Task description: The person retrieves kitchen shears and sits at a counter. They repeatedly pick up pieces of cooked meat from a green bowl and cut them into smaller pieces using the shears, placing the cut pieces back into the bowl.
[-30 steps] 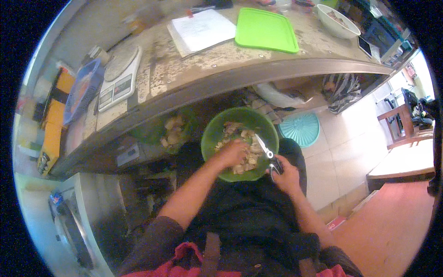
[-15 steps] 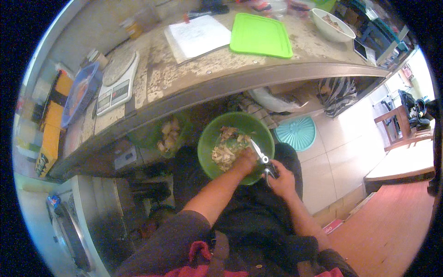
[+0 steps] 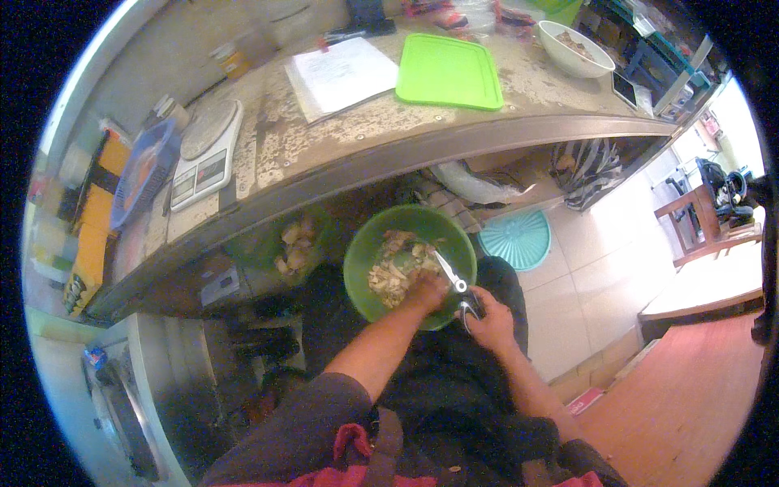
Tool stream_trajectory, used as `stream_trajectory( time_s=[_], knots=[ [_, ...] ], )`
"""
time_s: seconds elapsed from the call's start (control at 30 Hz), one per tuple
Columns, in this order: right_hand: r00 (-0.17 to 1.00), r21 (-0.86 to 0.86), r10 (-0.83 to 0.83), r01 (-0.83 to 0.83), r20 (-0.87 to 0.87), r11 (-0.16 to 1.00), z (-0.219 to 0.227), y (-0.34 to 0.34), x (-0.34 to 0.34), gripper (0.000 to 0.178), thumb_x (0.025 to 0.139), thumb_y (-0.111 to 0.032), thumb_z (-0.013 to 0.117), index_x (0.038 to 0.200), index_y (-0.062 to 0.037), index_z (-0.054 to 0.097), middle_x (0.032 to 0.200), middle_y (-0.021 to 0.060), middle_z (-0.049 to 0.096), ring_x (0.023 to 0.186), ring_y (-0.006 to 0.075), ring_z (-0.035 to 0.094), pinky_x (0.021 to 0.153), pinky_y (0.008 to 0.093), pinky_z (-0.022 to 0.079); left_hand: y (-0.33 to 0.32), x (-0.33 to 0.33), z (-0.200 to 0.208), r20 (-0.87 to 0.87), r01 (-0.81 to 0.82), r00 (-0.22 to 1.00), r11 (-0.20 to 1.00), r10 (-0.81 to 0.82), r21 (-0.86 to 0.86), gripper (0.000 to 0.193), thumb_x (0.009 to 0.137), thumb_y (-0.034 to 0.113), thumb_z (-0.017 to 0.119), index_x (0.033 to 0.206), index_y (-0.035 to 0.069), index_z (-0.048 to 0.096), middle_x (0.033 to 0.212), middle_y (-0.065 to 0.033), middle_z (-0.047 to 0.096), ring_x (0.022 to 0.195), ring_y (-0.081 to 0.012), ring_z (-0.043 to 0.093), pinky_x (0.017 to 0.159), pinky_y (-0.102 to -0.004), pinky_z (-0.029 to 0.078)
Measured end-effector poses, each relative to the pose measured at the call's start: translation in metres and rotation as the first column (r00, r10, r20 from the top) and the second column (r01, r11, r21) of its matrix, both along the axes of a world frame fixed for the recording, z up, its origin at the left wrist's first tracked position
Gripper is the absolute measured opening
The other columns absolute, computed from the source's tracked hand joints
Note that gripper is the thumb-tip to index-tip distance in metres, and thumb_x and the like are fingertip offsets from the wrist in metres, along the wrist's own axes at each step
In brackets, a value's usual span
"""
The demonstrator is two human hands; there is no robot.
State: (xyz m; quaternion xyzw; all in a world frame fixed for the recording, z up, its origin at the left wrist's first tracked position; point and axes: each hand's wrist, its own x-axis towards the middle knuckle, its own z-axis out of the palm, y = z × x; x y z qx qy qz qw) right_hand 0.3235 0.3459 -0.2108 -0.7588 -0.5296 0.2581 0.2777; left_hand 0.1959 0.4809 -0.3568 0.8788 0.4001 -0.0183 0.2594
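Note:
Between my knees is a green bowl (image 3: pixel 355 272) with pale, cut-up food pieces (image 3: pixel 389 280) in it, some of them browner. My left hand (image 3: pixel 428 290) is down inside the bowl among the pieces. Its fingers look closed, but what they hold is hidden. A pair of scissors (image 3: pixel 461 286) with black handles is in my right hand (image 3: pixel 492 321), at the bowl's right rim. The silver blades reach over the bowl, pointing away from me, close to my left fingers.
A wooden counter (image 3: pixel 341 166) crosses ahead, bearing a white scale (image 3: pixel 200 178), papers (image 3: pixel 345 73), a green lid (image 3: pixel 449 71) and a white bowl (image 3: pixel 604 63). Beneath it sits another green container with pale chunks (image 3: pixel 296 243). A turquoise ribbed lid (image 3: pixel 517 241) lies on the floor, right.
The view has shifted slightly, so the counter things appear a little further left and lower. My hands and the scissors stay at the bowl, with little visible change in their grip.

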Motion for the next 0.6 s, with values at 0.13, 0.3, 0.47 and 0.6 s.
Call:
stream_trajectory(
  time_s=[0.13,0.3,0.47,0.6],
  knots=[
    [1.0,0.035,-0.021,0.022,-0.018,0.999,-0.001,-0.002,-0.001,0.052,0.074,-0.034,0.073,0.121,-0.0164,0.058,0.1,0.015,0.068,0.086,0.0343,0.066,0.077,0.0428,0.052,0.002,-0.003,0.029,0.104,-0.176,0.973,0.955,0.205,-0.238,0.041,0.077,0.03,0.069,0.112,0.012,0.062,0.106,-0.0155,0.066,0.103,-0.0347,0.06,0.09,-0.043,0.045],
    [0.999,-0.014,-0.028,0.027,-0.023,1.0,0.0,-0.001,-0.001,0.051,0.075,-0.033,0.073,0.121,-0.0169,0.057,0.101,0.0143,0.068,0.088,0.0342,0.066,0.077,0.043,0.052,0.028,-0.035,0.052,0.309,-0.226,0.868,0.863,0.389,-0.453,0.053,0.071,0.032,0.082,0.112,0.006,0.06,0.102,-0.0114,0.067,0.093,-0.0253,0.064,0.081,-0.0364,0.05],
    [0.999,-0.009,-0.019,0.019,-0.027,1.0,0.002,0.002,-0.002,0.051,0.076,-0.032,0.073,0.122,-0.0173,0.056,0.103,0.0138,0.068,0.088,0.0331,0.066,0.078,0.0416,0.052,0.036,-0.07,0.064,0.351,0.028,0.578,0.412,0.737,-0.911,0.037,0.086,0.019,0.069,0.116,0.001,0.057,0.109,-0.0072,0.063,0.099,-0.0167,0.062,0.08,-0.0301,0.052],
    [1.0,-0.032,-0.022,0.021,-0.016,0.999,0.0,0.001,-0.001,0.052,0.075,-0.033,0.073,0.122,-0.0167,0.057,0.104,0.0142,0.068,0.087,0.033,0.066,0.077,0.0417,0.053,0.029,-0.1,0.083,0.27,0.125,0.433,0.24,0.86,-0.963,0.029,0.09,0.013,0.061,0.118,0.003,0.057,0.115,-0.0093,0.062,0.103,-0.0227,0.061,0.088,-0.0373,0.052]
  ],
)
